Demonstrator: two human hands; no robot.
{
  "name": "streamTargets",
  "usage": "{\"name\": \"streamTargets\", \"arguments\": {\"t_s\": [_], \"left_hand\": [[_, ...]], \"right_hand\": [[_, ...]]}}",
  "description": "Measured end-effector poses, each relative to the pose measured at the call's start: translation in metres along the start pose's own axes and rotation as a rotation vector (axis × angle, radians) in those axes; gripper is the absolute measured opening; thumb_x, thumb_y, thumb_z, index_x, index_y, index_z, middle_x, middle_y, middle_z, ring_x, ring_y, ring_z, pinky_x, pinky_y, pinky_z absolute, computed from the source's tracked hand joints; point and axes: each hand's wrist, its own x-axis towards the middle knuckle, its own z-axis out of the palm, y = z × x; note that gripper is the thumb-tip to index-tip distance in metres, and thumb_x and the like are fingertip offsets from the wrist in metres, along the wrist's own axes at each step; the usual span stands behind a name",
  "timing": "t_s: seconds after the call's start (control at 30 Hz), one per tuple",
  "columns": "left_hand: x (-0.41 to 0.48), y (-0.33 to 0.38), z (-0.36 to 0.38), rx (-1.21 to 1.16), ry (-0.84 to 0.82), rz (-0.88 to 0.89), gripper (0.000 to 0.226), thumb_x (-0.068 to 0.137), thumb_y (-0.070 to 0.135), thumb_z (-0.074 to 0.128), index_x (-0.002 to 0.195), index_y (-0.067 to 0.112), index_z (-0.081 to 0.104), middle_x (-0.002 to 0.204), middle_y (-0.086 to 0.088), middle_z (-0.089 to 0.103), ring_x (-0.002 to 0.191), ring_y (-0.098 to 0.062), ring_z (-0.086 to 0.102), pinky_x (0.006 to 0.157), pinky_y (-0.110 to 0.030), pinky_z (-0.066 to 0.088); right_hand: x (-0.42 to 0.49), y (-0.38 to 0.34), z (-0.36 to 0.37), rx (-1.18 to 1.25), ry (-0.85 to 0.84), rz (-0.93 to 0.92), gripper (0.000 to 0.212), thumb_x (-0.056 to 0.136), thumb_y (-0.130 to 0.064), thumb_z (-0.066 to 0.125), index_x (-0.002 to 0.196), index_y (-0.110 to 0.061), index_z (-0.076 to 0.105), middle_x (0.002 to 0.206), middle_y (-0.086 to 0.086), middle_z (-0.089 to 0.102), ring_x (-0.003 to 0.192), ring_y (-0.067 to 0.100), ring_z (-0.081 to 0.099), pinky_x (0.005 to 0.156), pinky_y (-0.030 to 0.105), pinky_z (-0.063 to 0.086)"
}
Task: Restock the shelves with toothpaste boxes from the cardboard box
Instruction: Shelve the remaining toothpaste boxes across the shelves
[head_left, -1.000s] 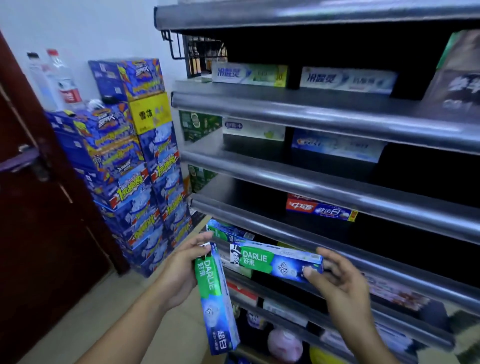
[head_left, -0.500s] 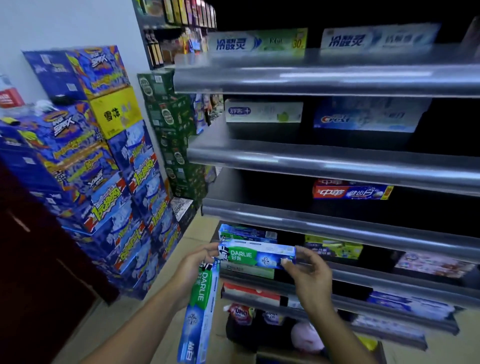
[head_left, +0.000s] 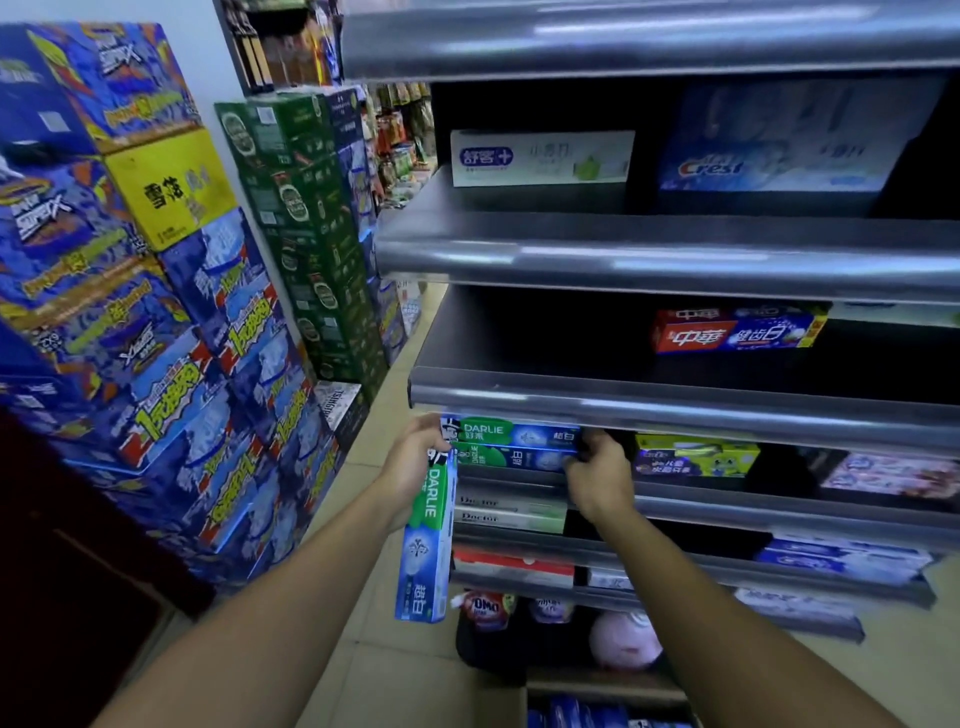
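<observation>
The left hand (head_left: 415, 460) is gripping a hanging Darlie box (head_left: 427, 540) by its top end, so the box is dangling upright in front of the left end of the shelving, with its lower end pointing at the floor. The right hand (head_left: 597, 480) is curling its fingers round the right end of an upper Darlie box (head_left: 514, 434). That box is lying lengthwise at the left end of the shelf (head_left: 753, 512), tucked just under the rim of the shelf above and resting on a lower Darlie box (head_left: 511, 459). The left hand's fingertips are sitting by the upper box's left end, though whether they are touching it cannot be told. Further right on the same shelf, a green and purple box (head_left: 696, 457) is standing apart from the Darlie pair. Two Doctor boxes (head_left: 509, 512) are lying one tier below. At the bottom edge of the view, the cardboard box (head_left: 602, 687) is sitting open on the floor between the forearms, with blue packs (head_left: 587, 714) showing inside it. Stacked blue cartons (head_left: 156, 364) are filling the left side.
</observation>
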Motion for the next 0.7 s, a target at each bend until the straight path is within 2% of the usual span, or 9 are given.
{"name": "streamTargets", "arguments": {"t_s": [0.13,0.27,0.33,0.4,0.47,0.5,0.57,0.63,0.7], "left_hand": [[0.004,0.001,0.002,-0.026,0.029,0.002,0.03,0.081,0.006,0.052,0.107,0.021,0.059,0.133,-0.006,0.054,0.125,-0.027,0.044,0.102,-0.043,0.028],[0.003,0.003,0.002,-0.029,0.042,-0.014,0.027,0.083,0.006,0.052,0.104,0.019,0.059,0.131,-0.007,0.055,0.124,-0.027,0.045,0.103,-0.044,0.028],[0.002,0.005,0.002,-0.057,0.064,-0.029,0.025,0.084,0.006,0.052,0.106,0.014,0.061,0.128,-0.009,0.057,0.124,-0.029,0.046,0.103,-0.044,0.03],[-0.001,0.008,0.0,-0.106,0.118,-0.034,0.028,0.086,0.007,0.052,0.111,0.01,0.062,0.121,-0.007,0.06,0.116,-0.027,0.051,0.094,-0.04,0.034],[-0.007,0.008,-0.003,-0.223,0.183,-0.052,0.016,0.088,0.01,0.051,0.099,0.013,0.062,0.098,-0.003,0.061,0.089,-0.021,0.058,0.075,-0.033,0.041],[-0.01,0.008,-0.004,-0.326,0.201,-0.097,0.008,0.088,0.013,0.051,0.087,0.014,0.059,0.084,-0.003,0.06,0.072,-0.02,0.058,0.064,-0.03,0.042],[-0.016,0.004,-0.004,-0.544,0.208,-0.209,0.015,0.086,0.021,0.051,0.072,0.016,0.049,0.062,-0.004,0.053,0.048,-0.021,0.053,0.054,-0.027,0.043],[-0.018,-0.001,0.0,-0.723,0.232,-0.238,0.02,0.087,0.025,0.051,0.071,0.016,0.046,0.057,-0.004,0.052,0.044,-0.021,0.055,0.053,-0.027,0.048],[-0.019,-0.005,0.011,-0.87,0.224,-0.202,0.02,0.092,0.026,0.047,0.074,0.016,0.05,0.062,-0.006,0.058,0.049,-0.023,0.062,0.055,-0.03,0.055]], "right_hand": [[-0.001,0.009,0.006,-0.02,-0.016,0.004,0.055,0.096,-0.014,0.067,0.147,-0.009,0.047,0.103,-0.004,0.058,0.068,-0.002,0.051,0.059,0.025,0.043],[0.0,0.006,0.004,-0.008,-0.028,0.004,0.058,0.093,-0.02,0.073,0.144,-0.009,0.049,0.105,-0.002,0.062,0.07,-0.001,0.053,0.059,0.02,0.044],[-0.003,0.003,-0.001,-0.037,-0.019,0.014,0.06,0.091,-0.024,0.075,0.143,-0.008,0.048,0.109,0.004,0.065,0.071,0.005,0.054,0.068,0.026,0.049],[-0.011,0.004,-0.007,-0.037,0.019,0.011,0.065,0.09,-0.027,0.076,0.145,-0.01,0.046,0.122,0.009,0.064,0.089,0.019,0.062,0.083,0.036,0.053],[-0.028,0.007,-0.012,0.048,0.015,-0.017,0.05,0.09,-0.023,0.076,0.135,-0.014,0.055,0.129,0.004,0.065,0.107,0.02,0.064,0.093,0.039,0.055],[-0.039,0.009,-0.013,0.112,-0.035,-0.015,0.038,0.09,-0.021,0.076,0.124,-0.016,0.06,0.121,0.004,0.069,0.104,0.018,0.066,0.091,0.038,0.056],[-0.066,0.014,-0.013,0.19,-0.216,0.027,0.031,0.087,-0.026,0.079,0.114,-0.018,0.066,0.106,0.005,0.071,0.099,0.021,0.07,0.084,0.034,0.057],[-0.09,0.014,-0.011,0.297,-0.413,0.084,0.039,0.084,-0.033,0.081,0.118,-0.02,0.068,0.106,0.003,0.071,0.095,0.02,0.072,0.071,0.026,0.055],[-0.105,0.014,-0.008,0.482,-0.491,0.103,0.035,0.084,-0.021,0.082,0.116,-0.013,0.07,0.097,-0.001,0.074,0.085,0.016,0.075,0.062,0.027,0.057]]}}
